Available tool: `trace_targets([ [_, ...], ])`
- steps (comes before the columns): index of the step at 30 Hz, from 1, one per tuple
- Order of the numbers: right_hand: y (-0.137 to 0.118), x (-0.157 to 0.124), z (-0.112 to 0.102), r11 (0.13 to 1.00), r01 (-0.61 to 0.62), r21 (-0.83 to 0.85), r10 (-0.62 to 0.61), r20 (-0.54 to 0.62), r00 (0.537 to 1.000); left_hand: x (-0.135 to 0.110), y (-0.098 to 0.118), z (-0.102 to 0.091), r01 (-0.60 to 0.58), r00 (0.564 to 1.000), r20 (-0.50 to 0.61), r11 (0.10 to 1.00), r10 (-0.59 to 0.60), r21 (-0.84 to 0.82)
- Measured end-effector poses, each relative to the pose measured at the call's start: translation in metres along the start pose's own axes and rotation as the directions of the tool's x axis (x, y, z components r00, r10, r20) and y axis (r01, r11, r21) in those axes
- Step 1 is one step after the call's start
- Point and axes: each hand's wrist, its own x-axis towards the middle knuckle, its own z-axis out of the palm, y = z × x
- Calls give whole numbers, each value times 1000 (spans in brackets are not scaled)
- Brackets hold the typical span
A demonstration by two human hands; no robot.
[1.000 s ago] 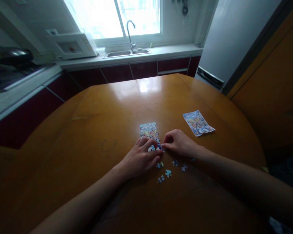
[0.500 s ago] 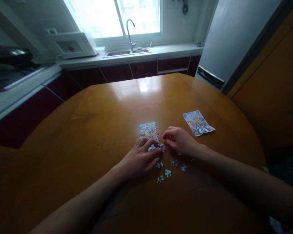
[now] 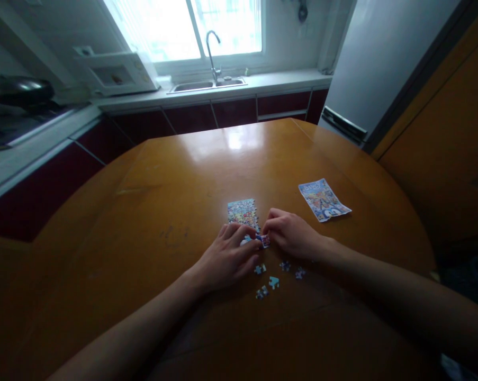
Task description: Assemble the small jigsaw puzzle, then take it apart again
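A partly built colourful jigsaw puzzle lies on the round wooden table. My left hand rests on its near edge, fingers lying flat over the pieces. My right hand is curled beside it, fingertips pinched on a small puzzle piece at the puzzle's near right corner. Several loose pieces lie scattered just in front of both hands.
A printed reference picture lies on the table to the right. Beyond the table run a counter with a sink, a white microwave and a dark pan. A grey fridge stands at the right.
My right hand lifted slightly off the puzzle corner, then came back left and down onto the small piece at that corner. My left hand has stayed flat on the puzzle.
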Motion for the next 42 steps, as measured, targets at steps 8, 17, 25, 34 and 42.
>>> trace_targets([
  [8, -1, -1, 1, 995, 49, -92, -47, 20, 999, 0, -5, 3, 40, 995, -96, 999, -38, 25],
  [17, -3, -1, -2, 995, 70, -70, -72, -20, 997, 1, -2, 1, 48, 992, -119, 999, -46, 22],
  [25, -2, -14, -38, 989, -66, -134, 61, -46, 997, 0, -3, 1, 29, 988, -150, 999, -25, 25],
  [34, -19, -70, -51, 993, 48, -108, -19, 253, 967, 1, -2, 3, 25, 986, -164, 999, -17, 47],
  [42, 0, -83, -37, 997, 46, 63, -61, 262, 963, 1, -3, 3, 30, 983, -184, 999, -22, 38],
])
